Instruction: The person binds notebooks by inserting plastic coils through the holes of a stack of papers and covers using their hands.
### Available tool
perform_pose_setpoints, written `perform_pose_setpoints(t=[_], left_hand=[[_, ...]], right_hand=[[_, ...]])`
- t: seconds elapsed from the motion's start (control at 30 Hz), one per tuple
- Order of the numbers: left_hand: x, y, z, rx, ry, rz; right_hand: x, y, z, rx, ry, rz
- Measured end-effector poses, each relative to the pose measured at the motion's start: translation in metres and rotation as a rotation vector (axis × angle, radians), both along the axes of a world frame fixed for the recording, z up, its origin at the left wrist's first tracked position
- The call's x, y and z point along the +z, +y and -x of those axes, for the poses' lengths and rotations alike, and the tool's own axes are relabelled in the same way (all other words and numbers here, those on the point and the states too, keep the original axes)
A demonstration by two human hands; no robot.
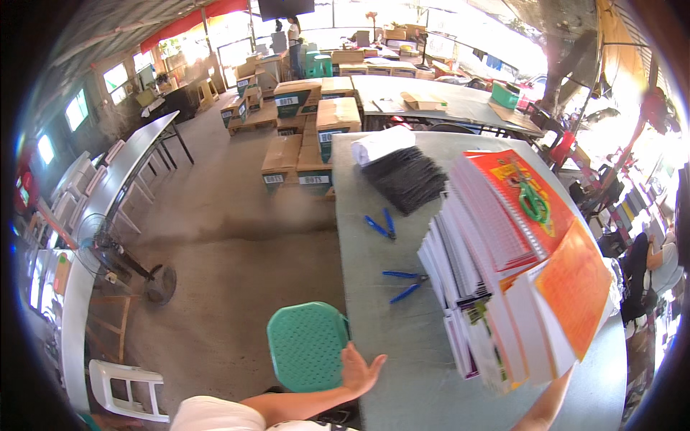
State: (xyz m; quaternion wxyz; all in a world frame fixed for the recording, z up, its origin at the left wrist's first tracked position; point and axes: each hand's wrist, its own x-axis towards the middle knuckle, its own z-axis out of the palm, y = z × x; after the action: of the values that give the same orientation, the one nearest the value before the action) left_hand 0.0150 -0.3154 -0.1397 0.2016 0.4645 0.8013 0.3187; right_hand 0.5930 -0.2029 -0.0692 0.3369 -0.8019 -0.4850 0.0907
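Books, a thick slanting armful of them, ride up on the right arm (548,408); the right hand itself is hidden under the load, so I cannot tell how its fingers sit. That stack of spiral-bound books (503,287) leans toward the person over the table's near right corner, white page edges fanned out, wire coils showing along the upper spines, glossy orange and red covers on top, with a green ring-shaped thing (533,202) lying on the top cover.

Left hand (359,371) is out at the table's (388,337) near left edge, palm open, fingers spread, gripping nothing, right beside the green perforated plastic stool (307,345). The stack lies to the right of those fingers and a little further out, its long side running away from the person, so the right arm is the one bearing it.

Out on the grey tabletop: two pairs of blue-handled pliers (404,284), (381,225) near the left edge, then a black bundle of binding coils (406,178) and a white paper stack (382,144) at the far end. Cardboard boxes (316,136) sit on the floor beyond.
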Motion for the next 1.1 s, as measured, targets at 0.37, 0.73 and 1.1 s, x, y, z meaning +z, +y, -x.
perform_pose_setpoints(t=[0.37,0.73,1.1], left_hand=[[-0.015,0.028,0.062,-0.389,-0.322,0.026],[-0.011,0.211,0.126,-0.262,-0.12,-0.226],[-0.009,0.211,0.089,0.004,0.074,-0.131]], right_hand=[[0.022,-0.233,0.126,-0.078,0.244,-0.135],[0.001,-0.272,0.331,-0.08,0.39,-0.214],[0.024,-0.263,0.367,-0.281,0.205,-0.128]])
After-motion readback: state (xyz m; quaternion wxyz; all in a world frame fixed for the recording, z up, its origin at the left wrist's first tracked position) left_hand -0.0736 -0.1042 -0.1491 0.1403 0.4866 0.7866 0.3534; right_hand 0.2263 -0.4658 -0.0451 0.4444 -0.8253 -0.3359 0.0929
